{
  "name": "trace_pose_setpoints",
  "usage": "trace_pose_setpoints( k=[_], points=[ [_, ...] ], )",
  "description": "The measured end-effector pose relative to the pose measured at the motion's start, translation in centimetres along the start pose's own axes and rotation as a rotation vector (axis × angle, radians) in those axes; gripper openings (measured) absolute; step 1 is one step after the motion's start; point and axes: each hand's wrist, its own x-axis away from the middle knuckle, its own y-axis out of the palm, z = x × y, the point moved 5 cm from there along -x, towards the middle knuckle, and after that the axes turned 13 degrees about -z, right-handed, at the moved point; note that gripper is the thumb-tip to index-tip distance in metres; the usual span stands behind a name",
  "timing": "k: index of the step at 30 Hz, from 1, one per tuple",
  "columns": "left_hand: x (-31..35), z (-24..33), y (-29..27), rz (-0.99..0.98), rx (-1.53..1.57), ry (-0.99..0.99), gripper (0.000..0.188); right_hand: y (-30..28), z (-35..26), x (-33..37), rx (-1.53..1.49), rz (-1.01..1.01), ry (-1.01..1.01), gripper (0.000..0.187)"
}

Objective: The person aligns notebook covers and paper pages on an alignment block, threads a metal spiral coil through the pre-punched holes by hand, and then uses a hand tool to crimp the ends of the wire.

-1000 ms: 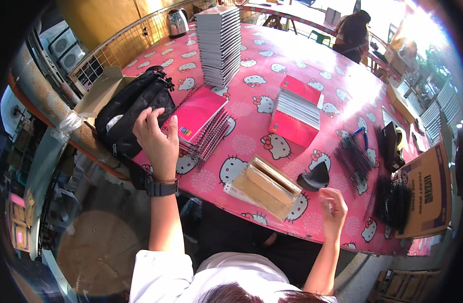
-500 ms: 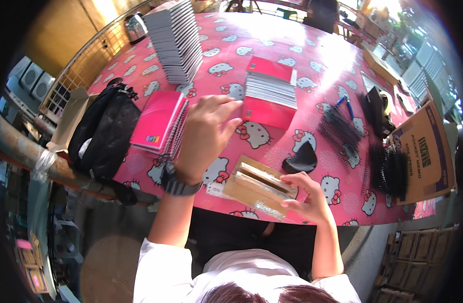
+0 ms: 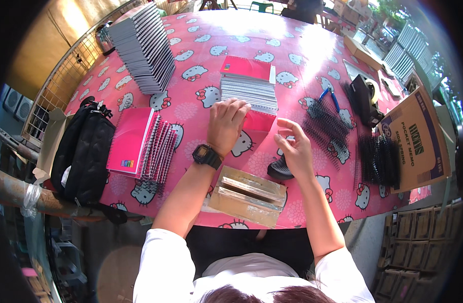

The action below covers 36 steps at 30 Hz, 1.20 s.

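Note:
On the pink tablecloth, a stack of unbound notebooks [image 3: 249,91] with pink covers and white pages lies ahead of me. My left hand [image 3: 225,125], with a black watch on its wrist, has its fingers closed over the stack's near left corner; the fingertips are partly hidden. Just right of it my right hand [image 3: 296,146] hovers, empty, its thumb and fingers apart. Below both hands sits a slotted wooden block [image 3: 247,194] with tape on it. A black rounded object [image 3: 279,169] is beside my right hand. Pink spiral notebooks [image 3: 133,144] are piled to the left.
A tall stack of spiral-bound notebooks [image 3: 143,50] stands at the far left, behind a black bag [image 3: 85,146]. To the right are loose black spiral coils [image 3: 325,123], blue-handled pliers [image 3: 335,100], more coils [image 3: 378,159], a tape dispenser [image 3: 365,101] and a cardboard box [image 3: 418,141].
My left hand has moved right, from beside the spiral notebooks to the unbound stack. My right hand has let go of the wooden block and moved up toward the stack. The view has shifted slightly.

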Motion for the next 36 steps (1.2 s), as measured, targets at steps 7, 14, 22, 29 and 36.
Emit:
trace_pose_setpoints(
  k=[7, 14, 22, 29, 36],
  points=[
    [-0.1, 0.3, -0.2, 0.042, 0.021, -0.017, 0.035, 2.4, 1.4, -1.5, 0.111, 0.061, -0.046, 0.073],
    [0.0, 0.1, -0.3, 0.056, 0.038, -0.024, 0.036, 2.8, 1.3, -1.2, 0.201, 0.059, -0.037, 0.075],
    [-0.4, 0.2, -0.2, 0.052, 0.07, -0.043, 0.036, 3.1, 0.7, -1.0, 0.137, 0.135, -0.088, 0.075],
    [-0.3, 0.3, -0.2, -0.005, 0.062, -0.083, 0.05, 2.5, 0.9, -1.3, 0.129, 0.084, -0.029, 0.075],
    [0.0, 0.0, 0.3, -0.004, 0.039, -0.05, 0.056, 2.7, 0.4, -0.5, 0.358, 0.151, -0.118, 0.069]
  ],
)
